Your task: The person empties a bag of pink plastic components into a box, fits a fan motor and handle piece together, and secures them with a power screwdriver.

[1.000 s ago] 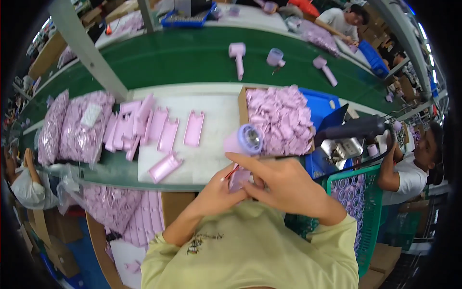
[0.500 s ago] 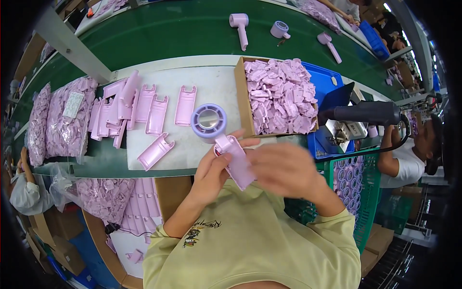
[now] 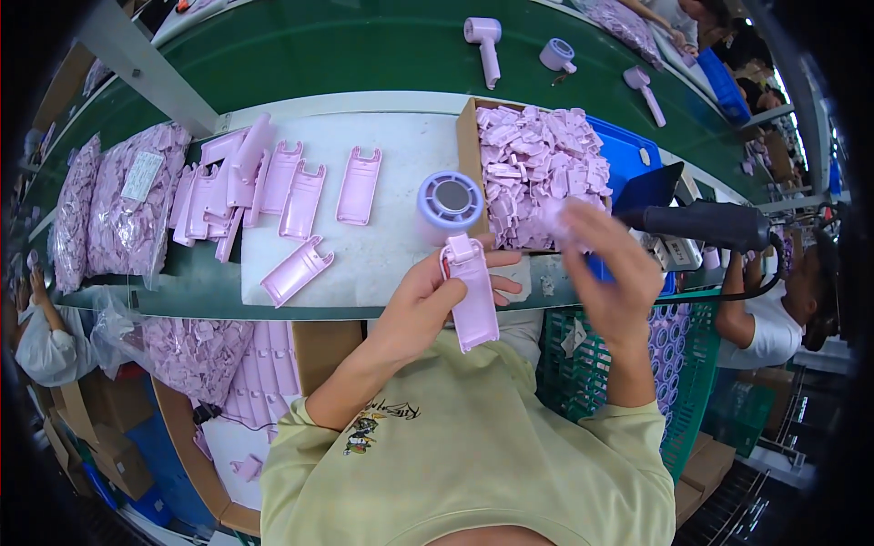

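My left hand (image 3: 423,296) grips a handheld fan by its slim pink handle (image 3: 475,309), thumb on the near side and fingers behind. The fan's round purple head (image 3: 450,197) points up and away from me, with a grey disc at its centre. A red and a white wire show at the neck. Over the near right corner of a carton full of small pink plastic parts, my right hand (image 3: 614,268) is blurred by motion. A small pink part (image 3: 552,220), smeared too, appears pinched at its fingertips.
Pink handle shells (image 3: 303,200) lie on the white mat (image 3: 391,255), others heaped at its left. Bagged parts (image 3: 137,214) stand further left. At right are a blue tray (image 3: 628,146), a black-handled tool (image 3: 696,225) and a green crate (image 3: 701,364). Fans lie on the green belt (image 3: 364,55).
My right hand has left the fan's handle and moved right to the carton, where a small pink part shows at its fingertips. My left hand has shifted slightly right with the fan.
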The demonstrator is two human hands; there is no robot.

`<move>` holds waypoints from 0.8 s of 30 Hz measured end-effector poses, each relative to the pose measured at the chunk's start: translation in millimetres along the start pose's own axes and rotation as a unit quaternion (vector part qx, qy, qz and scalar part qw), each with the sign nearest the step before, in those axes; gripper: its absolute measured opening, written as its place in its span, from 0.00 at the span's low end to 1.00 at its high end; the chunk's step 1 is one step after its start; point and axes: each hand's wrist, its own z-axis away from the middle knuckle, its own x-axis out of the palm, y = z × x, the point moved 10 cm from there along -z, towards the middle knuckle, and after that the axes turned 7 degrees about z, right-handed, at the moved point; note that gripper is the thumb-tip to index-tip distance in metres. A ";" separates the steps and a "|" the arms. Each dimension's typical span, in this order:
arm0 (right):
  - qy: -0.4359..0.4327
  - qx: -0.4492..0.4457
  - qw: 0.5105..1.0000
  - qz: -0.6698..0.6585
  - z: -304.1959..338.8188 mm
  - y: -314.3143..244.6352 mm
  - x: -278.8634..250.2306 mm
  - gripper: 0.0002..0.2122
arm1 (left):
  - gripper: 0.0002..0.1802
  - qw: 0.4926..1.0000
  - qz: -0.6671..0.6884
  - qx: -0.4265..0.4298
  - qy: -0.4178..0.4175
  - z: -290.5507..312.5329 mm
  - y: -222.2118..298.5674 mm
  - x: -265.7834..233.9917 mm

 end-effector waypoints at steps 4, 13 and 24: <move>-0.090 -0.124 0.984 -0.088 4.8 -54.2 26.3 0.15 | 0.30 0.994 -0.103 -0.038 -0.015 9.0 -3.3 5.3; -0.023 -0.068 0.994 -0.084 37.6 -53.0 16.3 0.14 | 0.31 0.995 0.093 -0.027 0.024 10.7 -15.9 18.1; -0.202 0.330 0.715 -0.582 75.3 -30.0 64.0 0.14 | 0.37 0.949 -0.251 0.190 -0.017 1.9 17.0 68.5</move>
